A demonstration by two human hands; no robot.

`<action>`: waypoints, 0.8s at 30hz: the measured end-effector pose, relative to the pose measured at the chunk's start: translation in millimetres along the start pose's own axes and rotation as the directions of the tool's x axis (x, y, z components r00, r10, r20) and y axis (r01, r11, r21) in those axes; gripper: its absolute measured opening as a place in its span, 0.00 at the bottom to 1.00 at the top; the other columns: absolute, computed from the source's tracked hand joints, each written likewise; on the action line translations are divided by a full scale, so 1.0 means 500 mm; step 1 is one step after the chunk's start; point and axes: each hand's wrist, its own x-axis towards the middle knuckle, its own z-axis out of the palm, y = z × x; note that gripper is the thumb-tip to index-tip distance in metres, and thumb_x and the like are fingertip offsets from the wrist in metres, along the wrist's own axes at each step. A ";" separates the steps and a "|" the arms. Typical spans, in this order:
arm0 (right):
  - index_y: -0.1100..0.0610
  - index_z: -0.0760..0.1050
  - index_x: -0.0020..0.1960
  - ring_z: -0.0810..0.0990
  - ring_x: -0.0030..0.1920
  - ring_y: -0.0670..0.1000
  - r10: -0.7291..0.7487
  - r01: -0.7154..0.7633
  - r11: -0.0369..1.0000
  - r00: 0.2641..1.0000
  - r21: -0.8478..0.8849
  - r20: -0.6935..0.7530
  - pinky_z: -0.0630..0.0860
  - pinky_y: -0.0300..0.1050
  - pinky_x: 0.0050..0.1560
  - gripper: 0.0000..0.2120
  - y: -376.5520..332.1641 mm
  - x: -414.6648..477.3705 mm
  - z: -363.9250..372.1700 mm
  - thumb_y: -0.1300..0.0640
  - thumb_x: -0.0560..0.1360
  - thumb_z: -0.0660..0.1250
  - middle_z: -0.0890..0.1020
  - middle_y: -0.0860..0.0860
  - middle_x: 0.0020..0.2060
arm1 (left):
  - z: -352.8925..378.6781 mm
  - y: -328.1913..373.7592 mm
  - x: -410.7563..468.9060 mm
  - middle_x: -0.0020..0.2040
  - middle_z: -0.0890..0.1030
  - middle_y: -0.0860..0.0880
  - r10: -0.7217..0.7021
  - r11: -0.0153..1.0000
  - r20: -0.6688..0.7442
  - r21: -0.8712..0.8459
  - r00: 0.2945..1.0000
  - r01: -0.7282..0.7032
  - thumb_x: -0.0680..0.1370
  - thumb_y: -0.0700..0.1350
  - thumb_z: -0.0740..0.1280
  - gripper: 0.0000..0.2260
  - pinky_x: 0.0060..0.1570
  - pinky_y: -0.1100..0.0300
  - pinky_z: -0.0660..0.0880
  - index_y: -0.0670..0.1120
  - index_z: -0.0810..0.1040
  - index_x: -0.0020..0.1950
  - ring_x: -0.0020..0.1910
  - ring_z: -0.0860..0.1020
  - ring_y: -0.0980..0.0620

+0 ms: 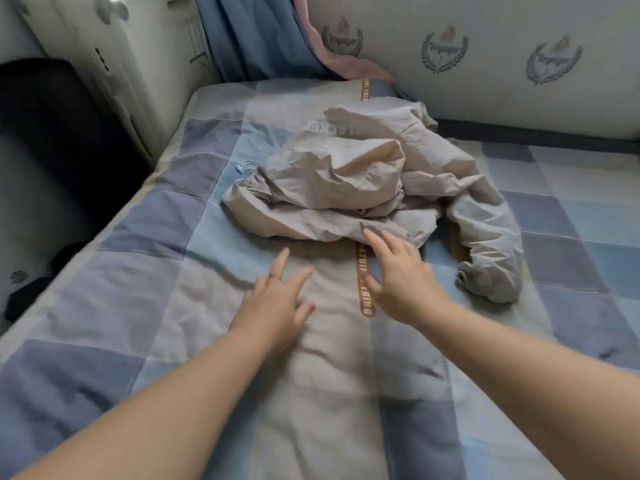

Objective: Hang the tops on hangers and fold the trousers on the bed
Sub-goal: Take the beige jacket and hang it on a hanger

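— What are you looking at?

— A beige jacket (pixel 363 181) lies crumpled in a heap in the middle of the bed (pixel 145 271). It is thin, creased cloth, bunched over itself, and one sleeve trails off to my right with a gathered cuff at its end.

— And your hands?

— Both are empty. My left hand (pixel 277 306) is over the sheet just short of the heap, fingers (pixel 282 261) spread and reaching forward. My right hand (pixel 398 275) is also open, fingers fanned, the tips right at the near edge of the jacket; I cannot tell whether they touch it.

— Any writing?

— An orange strip (pixel 363 278) runs along the sheet under my right hand, with pale letters on it; I make out something like "THING" near its end, no more. There is more lettering beyond the jacket, partly covered and too blurred to read. The white padded panel (pixel 485 64) along the far side carries blue wreath crests whose script I cannot read.

— The room?

— The sheet is checked in blue, grey and cream. A white radiator (pixel 114 64) stands at the left, blue cloth (pixel 249 36) bunched in the corner.
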 end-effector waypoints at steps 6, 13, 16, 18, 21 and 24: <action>0.36 0.49 0.78 0.49 0.79 0.59 0.028 -0.022 0.999 0.988 0.044 -0.149 0.61 0.74 0.67 0.37 0.042 0.184 0.153 0.42 0.76 0.66 0.52 0.49 0.79 | 0.130 -0.050 0.174 0.83 0.44 0.49 0.043 0.995 -0.456 -0.059 0.889 -0.078 0.79 0.57 0.68 0.38 0.62 0.41 0.74 0.59 0.49 0.82 0.65 0.73 0.35; 0.43 0.64 0.76 0.58 0.77 0.56 -0.022 0.037 0.999 0.925 0.034 -0.380 0.64 0.68 0.69 0.22 0.065 0.206 0.253 0.51 0.82 0.57 0.64 0.50 0.76 | 0.140 -0.061 0.244 0.71 0.69 0.48 0.011 1.000 -0.565 -0.005 0.825 -0.017 0.83 0.53 0.61 0.18 0.49 0.43 0.76 0.57 0.70 0.73 0.55 0.76 0.37; 0.48 0.66 0.76 0.61 0.77 0.56 -0.052 0.080 0.995 0.935 0.066 -0.351 0.62 0.59 0.73 0.22 0.066 0.186 0.240 0.57 0.83 0.55 0.68 0.52 0.75 | 0.134 -0.054 0.222 0.60 0.72 0.45 -0.047 0.999 -0.552 -0.049 0.832 0.024 0.85 0.48 0.57 0.10 0.39 0.46 0.69 0.46 0.76 0.57 0.51 0.74 0.38; 0.52 0.68 0.76 0.64 0.75 0.57 -0.079 0.107 0.991 0.955 0.083 -0.286 0.62 0.55 0.73 0.21 0.064 0.150 0.228 0.59 0.83 0.56 0.71 0.54 0.74 | 0.130 -0.047 0.193 0.59 0.72 0.44 -0.078 0.996 -0.516 -0.082 0.853 0.042 0.85 0.46 0.56 0.09 0.40 0.48 0.65 0.45 0.75 0.55 0.52 0.73 0.38; 0.54 0.70 0.74 0.67 0.73 0.58 -0.093 0.108 0.990 0.984 0.095 -0.150 0.65 0.52 0.71 0.21 0.054 0.067 0.204 0.59 0.81 0.59 0.74 0.56 0.71 | 0.132 -0.037 0.116 0.58 0.73 0.44 -0.104 0.992 -0.436 -0.105 0.894 0.064 0.84 0.43 0.57 0.07 0.42 0.48 0.66 0.45 0.74 0.54 0.53 0.73 0.38; 0.52 0.72 0.73 0.70 0.70 0.58 -0.075 0.075 0.994 0.997 0.083 0.002 0.69 0.49 0.67 0.20 0.043 -0.042 0.167 0.55 0.82 0.59 0.76 0.55 0.69 | 0.137 -0.017 0.001 0.58 0.74 0.45 -0.150 0.988 -0.313 -0.077 0.938 0.133 0.84 0.42 0.58 0.05 0.46 0.47 0.71 0.46 0.74 0.53 0.54 0.73 0.39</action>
